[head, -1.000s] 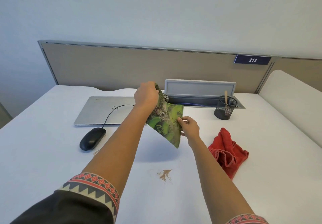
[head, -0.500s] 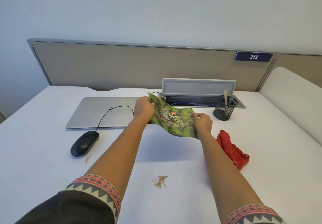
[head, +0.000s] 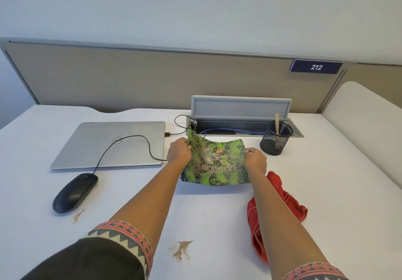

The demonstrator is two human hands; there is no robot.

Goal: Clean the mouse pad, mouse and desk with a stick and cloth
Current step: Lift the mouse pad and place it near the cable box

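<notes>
A green patterned mouse pad (head: 214, 164) with a printed logo is held face up just above the white desk (head: 326, 192), sagging in the middle. My left hand (head: 178, 151) grips its left edge and my right hand (head: 256, 159) grips its right edge. A black wired mouse (head: 75, 192) lies at the left, with a small brown smear (head: 78, 215) beside it. A larger brown stain (head: 181, 250) marks the desk near the front. A red cloth (head: 280, 212) lies crumpled under my right forearm. A wooden stick (head: 277, 123) stands in a black mesh cup (head: 276, 138).
A closed silver laptop (head: 113, 144) lies at the back left with the mouse cable across it. An open grey cable tray (head: 241, 114) sits behind the pad. A beige partition (head: 152, 77) closes the desk's far side.
The mouse pad went from hanging tilted from my raised left hand to being spread flat and face up between both hands, lower and closer to the desk.
</notes>
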